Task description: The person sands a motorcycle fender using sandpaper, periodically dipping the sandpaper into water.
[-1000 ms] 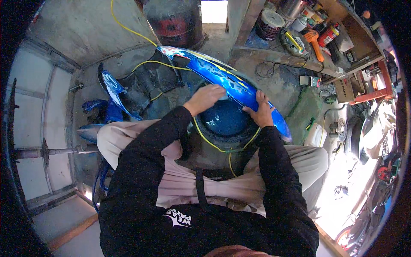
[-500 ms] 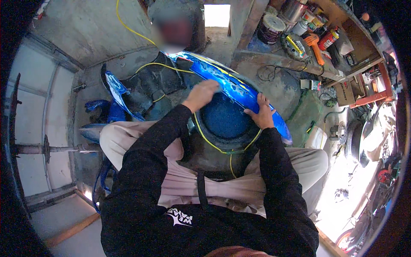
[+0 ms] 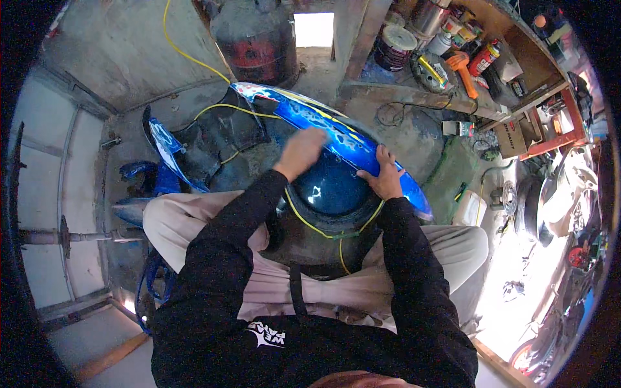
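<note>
A long, curved blue panel [image 3: 352,147], like a piece of motorcycle bodywork, slants across in front of me, with worn, mottled patches and yellow and white markings. My right hand [image 3: 386,173] grips its right part, fingers over the upper side and thumb at the lower edge. My left hand [image 3: 303,154] is closed, its fingertips pressed to the panel's mottled middle. Blur and the curled fingers hide whatever it may hold. Beneath the panel, between my legs, sits a round dark tub [image 3: 336,224], its inside bluish with a bright reflection. A yellow hose [image 3: 301,215] runs around its near rim.
Another blue-and-white panel [image 3: 169,147] stands at the left near other blue parts. A rusty drum [image 3: 259,48] is at the back. Cans, a spray can [image 3: 484,58] and an orange heat gun [image 3: 463,72] fill a wooden shelf at the right. A white jug [image 3: 469,208] lies right of my knee.
The view has shifted, so most things appear slightly farther left. My left hand still presses the panel's middle and my right hand keeps its grip. A bright reflection now shows in the tub.
</note>
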Demonstrator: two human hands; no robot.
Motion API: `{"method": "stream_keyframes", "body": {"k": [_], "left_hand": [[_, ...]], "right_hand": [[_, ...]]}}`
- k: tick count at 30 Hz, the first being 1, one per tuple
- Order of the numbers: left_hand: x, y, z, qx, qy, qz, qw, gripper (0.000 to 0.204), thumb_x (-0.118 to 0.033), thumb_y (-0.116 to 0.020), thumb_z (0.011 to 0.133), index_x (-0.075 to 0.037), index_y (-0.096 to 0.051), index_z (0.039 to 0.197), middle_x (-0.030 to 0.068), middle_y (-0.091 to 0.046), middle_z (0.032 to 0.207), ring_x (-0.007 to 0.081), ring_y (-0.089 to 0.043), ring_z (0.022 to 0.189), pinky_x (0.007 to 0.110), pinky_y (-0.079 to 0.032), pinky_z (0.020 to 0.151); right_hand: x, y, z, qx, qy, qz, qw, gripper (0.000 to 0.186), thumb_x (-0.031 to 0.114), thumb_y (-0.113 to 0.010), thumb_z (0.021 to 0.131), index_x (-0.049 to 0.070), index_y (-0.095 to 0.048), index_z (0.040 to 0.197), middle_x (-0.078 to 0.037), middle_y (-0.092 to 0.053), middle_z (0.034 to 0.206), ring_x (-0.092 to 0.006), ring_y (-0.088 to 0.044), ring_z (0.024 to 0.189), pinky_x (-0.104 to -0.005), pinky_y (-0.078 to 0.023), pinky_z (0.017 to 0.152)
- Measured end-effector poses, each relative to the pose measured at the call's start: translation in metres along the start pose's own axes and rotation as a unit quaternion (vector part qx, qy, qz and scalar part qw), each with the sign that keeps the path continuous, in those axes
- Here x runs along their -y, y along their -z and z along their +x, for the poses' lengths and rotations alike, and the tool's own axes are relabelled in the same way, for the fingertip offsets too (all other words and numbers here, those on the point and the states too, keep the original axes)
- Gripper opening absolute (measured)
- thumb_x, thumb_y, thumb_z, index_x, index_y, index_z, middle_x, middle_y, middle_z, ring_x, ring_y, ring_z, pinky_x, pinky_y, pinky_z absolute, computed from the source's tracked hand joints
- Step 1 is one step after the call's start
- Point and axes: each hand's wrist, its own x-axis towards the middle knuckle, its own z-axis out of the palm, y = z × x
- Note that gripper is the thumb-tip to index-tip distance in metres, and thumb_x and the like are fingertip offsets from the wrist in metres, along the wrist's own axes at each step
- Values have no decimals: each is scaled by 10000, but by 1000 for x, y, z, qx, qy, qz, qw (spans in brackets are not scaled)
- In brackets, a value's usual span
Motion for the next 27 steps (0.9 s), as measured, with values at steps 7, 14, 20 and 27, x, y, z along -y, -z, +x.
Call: {"method": "stream_keyframes", "body": {"k": [7,14,20,27], "left_hand": [[-16,-2,5,0,42,66,997,224,-71,-619,862,-105,-740,1047,109,-670,1050,337,-624,998,466,-494,875],[-18,-3,2,-19,-11,30,999,234,-98,-588,883,-99,-729,1069,75,-689,1183,281,-630,1080,442,-460,933],[-2,5,1,28,52,152,987,241,-98,-612,886,-98,-743,1088,89,-654,1101,297,-599,1079,464,-463,876],[-22,-4,-4,3,-57,50,997,236,-108,-603,876,-77,-723,1077,58,-668,1203,268,-617,1151,401,-481,948]], "right_hand": [[0,0,1,1,4,-5,1000,1096,457,-896,765,75,-344,1632,-116,-347,1697,-394,-302,1555,-861,-216,1107],[0,-1,-1,-9,2,-7,1000,1086,431,-908,757,82,-354,1624,-116,-356,1688,-386,-333,1536,-861,-221,1104],[4,2,0,-1,-6,-8,1000,1089,422,-910,754,84,-351,1625,-119,-350,1689,-386,-327,1541,-857,-219,1110],[3,2,-1,-12,-2,-3,1000,1084,408,-912,757,92,-351,1629,-122,-349,1692,-385,-298,1561,-861,-214,1109]]}}
